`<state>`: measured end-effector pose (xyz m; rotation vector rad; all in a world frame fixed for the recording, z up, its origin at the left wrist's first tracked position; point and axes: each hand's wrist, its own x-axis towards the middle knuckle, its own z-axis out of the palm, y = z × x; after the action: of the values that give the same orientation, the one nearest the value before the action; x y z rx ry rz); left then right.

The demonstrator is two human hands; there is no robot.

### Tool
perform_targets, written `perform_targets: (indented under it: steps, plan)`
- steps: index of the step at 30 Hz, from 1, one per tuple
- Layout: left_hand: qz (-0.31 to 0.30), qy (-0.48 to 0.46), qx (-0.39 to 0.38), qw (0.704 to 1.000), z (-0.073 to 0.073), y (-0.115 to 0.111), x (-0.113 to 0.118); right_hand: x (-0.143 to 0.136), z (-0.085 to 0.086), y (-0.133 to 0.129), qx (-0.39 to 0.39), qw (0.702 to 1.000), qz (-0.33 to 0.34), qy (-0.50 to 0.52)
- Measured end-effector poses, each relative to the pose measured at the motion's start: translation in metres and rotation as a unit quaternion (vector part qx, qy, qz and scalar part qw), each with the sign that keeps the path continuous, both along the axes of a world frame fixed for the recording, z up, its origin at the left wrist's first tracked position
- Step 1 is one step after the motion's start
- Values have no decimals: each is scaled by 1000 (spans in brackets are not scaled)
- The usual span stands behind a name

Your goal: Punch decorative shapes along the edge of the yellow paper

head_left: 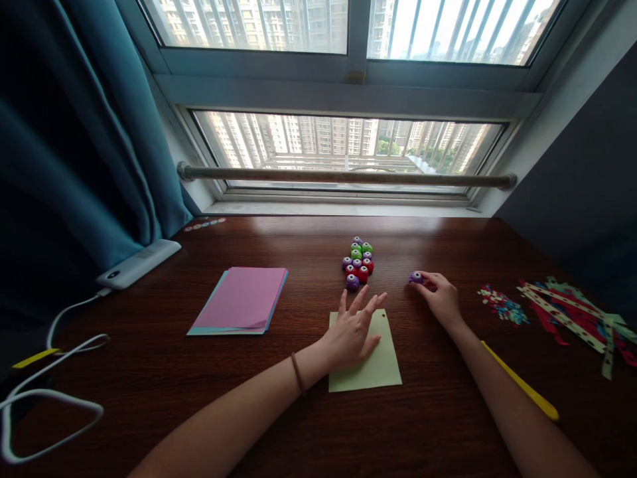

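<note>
The left hand (350, 334) lies spread on green paper (385, 372), likely light, easily creased; the right hand (442, 299) pinches a purple piece (417, 277), probably stiff, best held by its sides.

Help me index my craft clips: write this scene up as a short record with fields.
left hand: spread open on a pale green sheet
right hand: pinching a small purple piece
beyond the sheet: cluster of purple, green and red pieces
left side: pink-topped paper stack; white device with a cable
right side: tiny colored bits, punched strips, yellow stick-like tool
surface: dark wooden table
</note>
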<state>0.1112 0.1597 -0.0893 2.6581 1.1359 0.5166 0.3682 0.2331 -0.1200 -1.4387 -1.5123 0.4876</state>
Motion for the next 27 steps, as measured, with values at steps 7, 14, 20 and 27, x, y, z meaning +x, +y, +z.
perform_targets:
  steps: [7,14,20,27]
  plan:
    - [-3,3,1,1000,-1,1,0,12,-9,10,-50,989,-30,137]
    - [-2,3,3,1000,-1,1,0,7,-6,9,-75,968,24,239]
    - [5,6,1,1000,1,1,0,15,-6,11,-50,982,-75,169]
    - [12,18,-2,1000,3,0,0,18,-2,8,-32,986,-160,19]
